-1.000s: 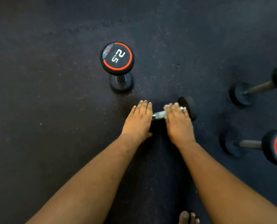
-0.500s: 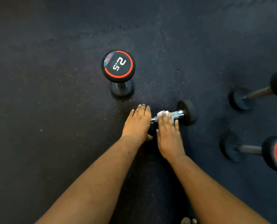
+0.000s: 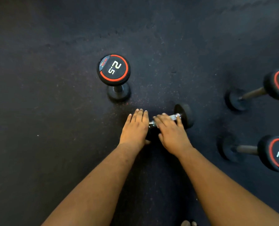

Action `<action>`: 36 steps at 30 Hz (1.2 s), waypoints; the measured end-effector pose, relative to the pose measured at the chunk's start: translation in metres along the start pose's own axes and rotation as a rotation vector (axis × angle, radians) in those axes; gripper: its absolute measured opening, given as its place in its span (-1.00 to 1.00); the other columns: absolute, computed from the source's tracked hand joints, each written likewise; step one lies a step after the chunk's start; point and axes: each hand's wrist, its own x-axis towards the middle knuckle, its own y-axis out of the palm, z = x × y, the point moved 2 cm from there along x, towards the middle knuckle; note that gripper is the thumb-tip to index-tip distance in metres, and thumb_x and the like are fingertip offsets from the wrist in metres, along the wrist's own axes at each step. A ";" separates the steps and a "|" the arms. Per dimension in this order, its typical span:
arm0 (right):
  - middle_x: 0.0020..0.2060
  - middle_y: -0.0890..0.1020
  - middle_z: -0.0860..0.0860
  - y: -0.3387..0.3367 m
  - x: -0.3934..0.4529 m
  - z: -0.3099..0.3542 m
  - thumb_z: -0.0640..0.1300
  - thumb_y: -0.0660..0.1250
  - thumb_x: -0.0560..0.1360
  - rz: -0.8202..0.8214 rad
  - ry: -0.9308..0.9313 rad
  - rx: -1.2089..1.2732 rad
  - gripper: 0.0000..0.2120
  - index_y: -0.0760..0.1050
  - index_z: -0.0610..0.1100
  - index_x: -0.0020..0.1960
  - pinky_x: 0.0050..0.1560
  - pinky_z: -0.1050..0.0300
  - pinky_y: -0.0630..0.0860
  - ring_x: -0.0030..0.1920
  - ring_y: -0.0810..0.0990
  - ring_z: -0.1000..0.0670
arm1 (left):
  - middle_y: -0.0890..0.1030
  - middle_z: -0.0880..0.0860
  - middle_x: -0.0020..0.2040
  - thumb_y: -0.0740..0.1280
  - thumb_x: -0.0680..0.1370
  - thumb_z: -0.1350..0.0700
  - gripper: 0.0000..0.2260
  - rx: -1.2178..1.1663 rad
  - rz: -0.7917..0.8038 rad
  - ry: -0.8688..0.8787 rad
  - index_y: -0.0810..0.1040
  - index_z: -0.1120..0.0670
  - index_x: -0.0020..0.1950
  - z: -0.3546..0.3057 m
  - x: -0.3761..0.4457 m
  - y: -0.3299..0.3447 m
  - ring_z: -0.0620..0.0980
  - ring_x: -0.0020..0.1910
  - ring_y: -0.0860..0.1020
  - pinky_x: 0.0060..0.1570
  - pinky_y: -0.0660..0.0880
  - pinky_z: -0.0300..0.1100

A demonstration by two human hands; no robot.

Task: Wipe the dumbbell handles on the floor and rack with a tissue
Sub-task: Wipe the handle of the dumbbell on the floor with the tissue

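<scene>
- The dark rubber floor point(image 3: 46, 144), flecked with faint red specks, fills the head view.
- Two bare forearms come in from 6 o'clock and converge just right of the view's centre.
- At 3 to 4 o'clock, near the right edge, a dumbbell marked 2.5 point(image 3: 275, 153) stands on one end, its red-ringed top head leaning toward the camera.
- Above it at 2 to 3 o'clock, well apart, a second 2.5 dumbbell point(image 3: 278, 84) stands the same way, partly cut by the edge.
- At 11 o'clock from the hands, an upright 2.5 dumbbell point(image 3: 114, 68) shows its red-ringed face, with handle and lower head below it.
- The left hand point(image 3: 135, 128) lies palm down with its fingers straight and pressed together, covering the left end of the lying dumbbell; its thumb sits at the lower edge against that dark head.
- The right hand point(image 3: 171, 131) lies over the handle, fingers close together and bent over the bar. Whether they pinch anything beneath I cannot tell; the hand is blurred.
- The lying dumbbell point(image 3: 184, 115), the one being worked on, rests on its side on the floor at the centre, its black right head showing at 2 o'clock from the right hand.
- Its chrome handle point(image 3: 174, 117) shows in short stretches between the hands and beyond the right fingertips.
- A tissue cannot be made out.
- Toes point(image 3: 188, 223) peek in at 6 o'clock.
</scene>
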 end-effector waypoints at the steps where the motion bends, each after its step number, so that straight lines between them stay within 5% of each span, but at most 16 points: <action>1: 0.55 0.28 -0.04 0.004 -0.008 -0.004 -0.18 0.36 0.47 -0.056 0.076 -0.036 -0.26 0.17 -0.08 0.59 0.58 -0.24 0.01 0.59 0.14 -0.07 | 0.05 0.18 0.64 0.58 0.37 -0.12 0.11 0.006 0.001 -0.001 -0.09 0.19 0.64 0.000 0.001 0.000 0.11 0.64 -0.01 0.60 0.00 0.06; 3: 0.60 0.17 -0.10 0.012 -0.013 0.007 -0.25 0.33 0.46 -0.088 0.184 0.002 -0.22 0.10 -0.14 0.61 0.58 -0.22 0.00 0.61 0.04 -0.12 | 0.07 0.17 0.64 0.59 0.36 -0.12 0.12 -0.002 0.000 -0.005 -0.07 0.19 0.64 0.000 0.002 0.002 0.10 0.64 0.00 0.60 0.00 0.04; 8: 0.63 0.00 -0.01 0.028 -0.016 0.039 -0.28 0.18 0.55 -0.080 0.027 0.131 -0.28 -0.03 -0.10 0.64 0.58 -0.20 -0.08 0.62 -0.11 -0.01 | 0.08 0.15 0.64 0.56 0.40 -0.09 0.06 -0.040 0.000 -0.014 -0.06 0.18 0.64 0.003 0.006 -0.002 0.08 0.64 0.00 0.60 -0.01 0.02; 12: 0.63 -0.10 0.00 0.026 -0.023 0.020 -0.34 0.18 0.55 -0.172 0.390 0.360 -0.24 -0.08 -0.07 0.65 0.60 -0.17 -0.04 0.62 -0.13 -0.01 | 0.04 0.14 0.65 0.61 0.34 -0.12 0.16 -0.053 0.020 -0.011 -0.10 0.18 0.64 0.002 0.005 -0.003 0.08 0.64 -0.02 0.60 -0.02 0.01; 14: 0.61 -0.15 0.04 0.018 -0.018 0.030 -0.35 0.15 0.59 -0.250 0.567 0.730 -0.28 -0.08 -0.08 0.64 0.60 0.06 0.03 0.58 -0.11 0.12 | 0.05 0.15 0.64 0.61 0.34 -0.13 0.17 -0.043 0.014 -0.010 -0.11 0.18 0.64 0.002 0.004 -0.002 0.09 0.64 -0.02 0.60 -0.02 0.01; 17: 0.60 -0.09 0.05 0.016 -0.007 0.053 -0.34 0.15 0.63 -0.328 0.712 1.104 -0.33 -0.05 -0.10 0.64 0.35 0.60 0.01 0.41 -0.03 0.39 | 0.09 0.16 0.63 0.58 0.37 -0.09 0.11 -0.041 0.000 -0.013 -0.09 0.18 0.64 0.002 0.004 -0.003 0.09 0.63 0.02 0.60 0.00 0.01; 19: 0.60 0.12 -0.01 0.021 -0.001 0.064 -0.27 0.17 0.63 -0.340 0.817 1.337 -0.33 -0.05 -0.04 0.65 0.51 0.33 0.13 0.52 0.13 0.19 | 0.11 0.17 0.63 0.55 0.43 -0.02 0.02 -0.041 -0.030 -0.013 -0.07 0.18 0.64 0.003 0.004 -0.002 0.09 0.63 0.04 0.60 0.03 0.01; 21: 0.41 0.43 -0.05 0.021 0.000 0.072 -0.24 0.18 0.64 -0.374 0.901 1.564 -0.36 0.01 0.00 0.65 0.47 0.02 0.36 0.38 0.44 0.03 | 0.12 0.17 0.63 0.49 0.50 0.05 -0.07 -0.041 -0.055 -0.010 -0.08 0.17 0.64 0.003 0.004 0.001 0.08 0.63 0.04 0.59 0.04 0.00; 25: 0.36 0.49 -0.07 0.008 0.011 0.068 -0.29 0.19 0.63 -0.510 1.030 1.873 -0.43 0.12 -0.13 0.60 0.21 0.13 0.54 0.20 0.58 0.01 | 0.08 0.17 0.63 0.58 0.39 -0.07 0.09 -0.044 0.009 -0.008 -0.09 0.18 0.64 0.003 0.003 -0.002 0.10 0.64 0.01 0.60 0.00 0.03; 29: -0.07 0.57 -0.03 -0.013 0.027 0.040 -0.27 0.21 0.64 -0.618 1.208 2.057 -0.82 0.43 -0.14 0.23 -0.22 0.19 0.44 -0.13 0.55 0.07 | 0.05 0.17 0.64 0.62 0.32 -0.14 0.18 -0.033 0.031 -0.013 -0.10 0.18 0.64 0.001 0.003 -0.005 0.10 0.64 -0.01 0.60 -0.01 0.05; 36: -0.08 0.66 -0.10 -0.014 0.014 0.084 -0.18 0.31 0.59 -0.161 1.257 2.035 -0.88 0.53 -0.14 0.12 -0.18 0.02 0.55 -0.11 0.64 -0.06 | 0.12 0.17 0.63 0.55 0.40 -0.05 0.04 -0.045 -0.002 -0.023 -0.07 0.17 0.64 0.003 0.004 -0.005 0.09 0.63 0.03 0.59 0.02 0.05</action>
